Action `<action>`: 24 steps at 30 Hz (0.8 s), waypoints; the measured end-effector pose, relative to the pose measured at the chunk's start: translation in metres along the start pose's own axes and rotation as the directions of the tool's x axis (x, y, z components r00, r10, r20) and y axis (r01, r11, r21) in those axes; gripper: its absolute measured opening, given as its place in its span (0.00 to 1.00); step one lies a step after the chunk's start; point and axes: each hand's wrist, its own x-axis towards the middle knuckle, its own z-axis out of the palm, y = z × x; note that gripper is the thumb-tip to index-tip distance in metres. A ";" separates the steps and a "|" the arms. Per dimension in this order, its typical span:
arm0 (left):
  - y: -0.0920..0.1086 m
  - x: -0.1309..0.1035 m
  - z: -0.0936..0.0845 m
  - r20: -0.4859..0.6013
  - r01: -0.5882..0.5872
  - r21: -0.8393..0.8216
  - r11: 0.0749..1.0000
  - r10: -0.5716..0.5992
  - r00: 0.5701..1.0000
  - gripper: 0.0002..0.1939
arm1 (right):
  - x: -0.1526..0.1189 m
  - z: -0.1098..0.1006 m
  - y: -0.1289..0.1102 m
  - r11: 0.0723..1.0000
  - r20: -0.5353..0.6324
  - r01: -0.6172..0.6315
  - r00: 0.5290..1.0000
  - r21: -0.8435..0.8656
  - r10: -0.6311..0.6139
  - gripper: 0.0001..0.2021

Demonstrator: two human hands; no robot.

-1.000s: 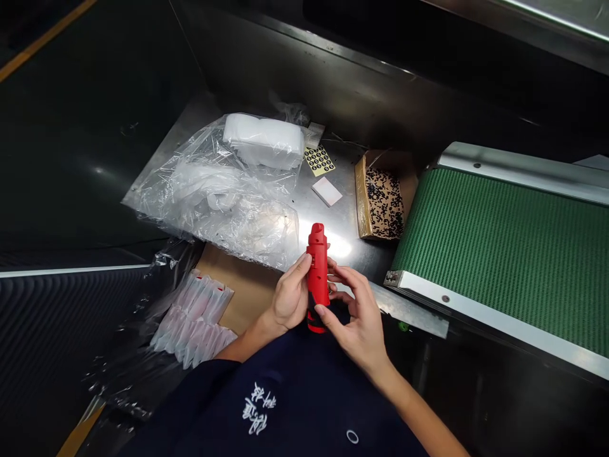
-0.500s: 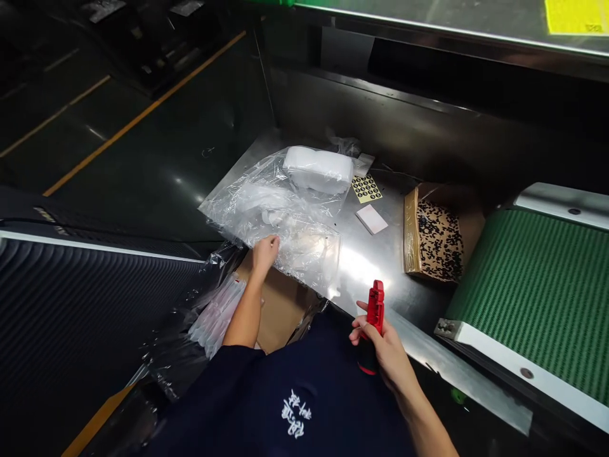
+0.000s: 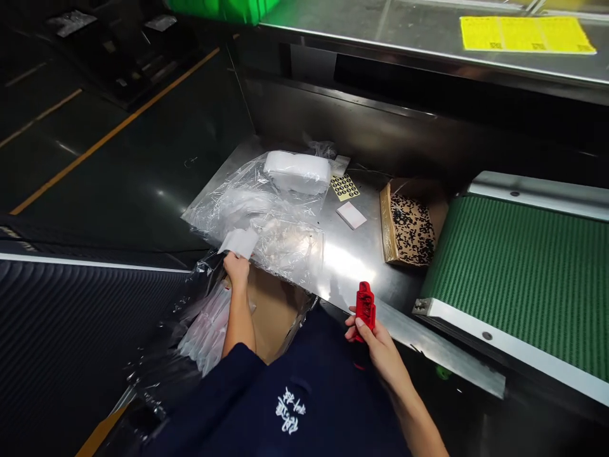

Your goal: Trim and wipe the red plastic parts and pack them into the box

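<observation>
My left hand pinches a white, translucent sheet or small bag by its lower edge, at the near left edge of the metal table. Behind it, crumpled clear plastic is spread out, and a white wrapped bundle lies on its far part. My right hand is closed around a red and black plastic part, held upright by the table's front edge. The inner side of the red part shows. Its black lower end is partly hidden by the fingers.
A sticker sheet and a small white pad lie on the metal table. An open box of small black pieces stands beside the green conveyor. Below my left arm are a cardboard box and bagged items.
My left hand has moved left and slightly down, and a white sheet or bag now shows in its fingers. The red part has turned slightly in my right hand. The camera view has shifted.
</observation>
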 end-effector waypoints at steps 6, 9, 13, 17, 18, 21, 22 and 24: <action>0.016 -0.112 -0.012 0.504 -0.304 -0.083 0.949 0.303 0.809 0.05 | -0.014 -0.007 -0.004 0.995 0.003 -0.006 1.000 0.097 0.005 0.31; 0.044 -0.152 0.003 0.782 -0.415 -0.255 0.873 0.438 0.443 0.06 | -0.027 -0.025 -0.003 0.987 -0.036 0.117 0.993 0.114 -0.113 0.31; 0.072 -0.203 0.020 0.871 -0.535 -0.463 0.707 0.476 -0.125 0.08 | -0.059 -0.065 0.007 0.978 -0.081 0.210 0.975 0.002 -0.209 0.34; 0.084 -0.257 0.033 0.848 -0.617 -0.530 0.581 0.368 -0.382 0.11 | -0.100 -0.107 0.031 0.968 0.008 0.252 0.968 -0.004 -0.252 0.24; 0.085 -0.270 0.036 0.837 -0.634 -0.547 0.547 0.332 -0.435 0.12 | -0.109 -0.116 0.039 0.966 0.028 0.258 0.966 0.031 -0.259 0.22; 0.082 -0.300 0.045 0.815 -0.688 -0.570 0.449 0.200 -0.544 0.11 | -0.134 -0.138 0.069 0.963 0.036 0.230 0.971 0.138 -0.237 0.18; 0.080 -0.306 0.046 0.832 -0.734 -0.544 0.406 0.153 -0.533 0.10 | -0.143 -0.143 0.079 0.964 0.026 0.195 0.979 0.180 -0.203 0.17; 0.075 -0.312 0.045 0.914 -0.876 -0.406 0.260 0.103 -0.392 0.08 | -0.161 -0.149 0.097 0.956 -0.006 0.130 0.991 0.264 -0.133 0.16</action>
